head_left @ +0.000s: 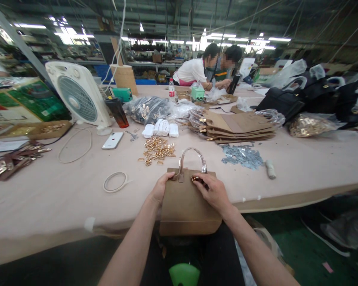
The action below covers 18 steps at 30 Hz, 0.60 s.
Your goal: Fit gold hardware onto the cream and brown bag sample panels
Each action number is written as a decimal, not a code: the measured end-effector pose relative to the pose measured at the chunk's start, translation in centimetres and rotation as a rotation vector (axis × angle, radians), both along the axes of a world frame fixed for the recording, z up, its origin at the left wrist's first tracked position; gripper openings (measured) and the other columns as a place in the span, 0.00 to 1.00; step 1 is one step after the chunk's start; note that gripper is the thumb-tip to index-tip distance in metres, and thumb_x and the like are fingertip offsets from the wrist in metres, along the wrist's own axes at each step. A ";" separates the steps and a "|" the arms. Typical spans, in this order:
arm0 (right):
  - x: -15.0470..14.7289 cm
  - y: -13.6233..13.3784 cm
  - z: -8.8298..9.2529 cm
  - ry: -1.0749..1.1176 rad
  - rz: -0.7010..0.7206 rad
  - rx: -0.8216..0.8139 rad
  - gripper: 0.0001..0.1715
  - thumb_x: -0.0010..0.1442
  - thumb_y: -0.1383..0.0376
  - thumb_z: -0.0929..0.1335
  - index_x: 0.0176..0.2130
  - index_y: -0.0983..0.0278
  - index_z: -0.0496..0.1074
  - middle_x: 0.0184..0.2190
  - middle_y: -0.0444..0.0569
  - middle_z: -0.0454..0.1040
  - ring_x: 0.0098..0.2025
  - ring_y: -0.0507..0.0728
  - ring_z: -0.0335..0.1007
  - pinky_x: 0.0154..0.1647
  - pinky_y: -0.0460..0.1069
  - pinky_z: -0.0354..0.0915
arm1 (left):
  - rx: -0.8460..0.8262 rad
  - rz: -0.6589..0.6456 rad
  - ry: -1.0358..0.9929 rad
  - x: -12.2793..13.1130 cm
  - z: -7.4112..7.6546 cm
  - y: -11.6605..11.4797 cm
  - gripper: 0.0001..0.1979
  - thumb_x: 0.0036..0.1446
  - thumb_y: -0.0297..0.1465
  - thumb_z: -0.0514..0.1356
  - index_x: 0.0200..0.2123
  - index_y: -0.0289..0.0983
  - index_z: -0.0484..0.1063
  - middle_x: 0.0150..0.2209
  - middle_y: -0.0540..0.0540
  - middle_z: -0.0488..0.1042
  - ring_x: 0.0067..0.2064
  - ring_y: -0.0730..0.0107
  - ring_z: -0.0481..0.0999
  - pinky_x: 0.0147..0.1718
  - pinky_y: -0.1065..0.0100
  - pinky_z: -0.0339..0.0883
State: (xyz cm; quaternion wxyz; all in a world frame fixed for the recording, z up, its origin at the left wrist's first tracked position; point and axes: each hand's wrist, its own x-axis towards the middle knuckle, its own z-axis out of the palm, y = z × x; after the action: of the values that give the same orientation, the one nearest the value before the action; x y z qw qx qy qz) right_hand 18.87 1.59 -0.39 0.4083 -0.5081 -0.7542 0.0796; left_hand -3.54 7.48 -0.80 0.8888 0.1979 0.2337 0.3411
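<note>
A tan leather bag panel [185, 206] with a wrapped loop handle [193, 157] hangs over the table's near edge in front of me. My left hand [160, 187] grips its upper left edge, fingers curled over the top. My right hand [214, 192] rests on the upper right part, its fingertips pinched on a small gold metal clasp [196, 179] by the handle's base. A heap of loose gold clasps [158, 152] lies on the table just beyond the bag.
A stack of tan bag panels [238, 127], grey metal bits [243, 155], a white phone [112, 140], a tape ring [115, 182], a fan [79, 93] and black handbags [304, 97] lie around. Two people work at the far side [209, 67].
</note>
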 end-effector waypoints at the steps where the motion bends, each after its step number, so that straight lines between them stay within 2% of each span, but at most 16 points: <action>1: 0.0 0.0 0.0 -0.014 0.002 -0.002 0.14 0.70 0.62 0.69 0.55 0.58 0.75 0.49 0.49 0.82 0.48 0.58 0.80 0.51 0.52 0.74 | -0.003 -0.002 0.002 0.0 0.0 0.0 0.31 0.63 0.35 0.55 0.67 0.29 0.66 0.50 0.35 0.82 0.48 0.50 0.84 0.52 0.55 0.73; 11: -0.8 -0.1 -0.1 -0.011 -0.065 -0.002 0.12 0.71 0.62 0.68 0.52 0.59 0.77 0.48 0.49 0.82 0.49 0.58 0.80 0.52 0.52 0.73 | -0.002 -0.011 0.008 -0.1 -0.5 0.1 0.31 0.63 0.35 0.55 0.68 0.29 0.64 0.51 0.34 0.82 0.47 0.50 0.84 0.53 0.54 0.73; 18: -0.6 0.2 0.0 -0.144 -0.043 0.020 0.13 0.72 0.61 0.66 0.53 0.59 0.77 0.49 0.50 0.82 0.48 0.58 0.80 0.51 0.52 0.74 | -0.036 -0.008 0.041 0.0 -0.1 0.1 0.29 0.63 0.35 0.55 0.65 0.28 0.68 0.47 0.34 0.83 0.43 0.52 0.85 0.50 0.56 0.75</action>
State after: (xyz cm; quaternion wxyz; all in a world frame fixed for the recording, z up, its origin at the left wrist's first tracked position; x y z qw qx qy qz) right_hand 18.30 1.80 -0.40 0.3598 -0.5244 -0.7713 0.0266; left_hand -3.54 7.54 -0.92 0.8884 0.1899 0.2571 0.3294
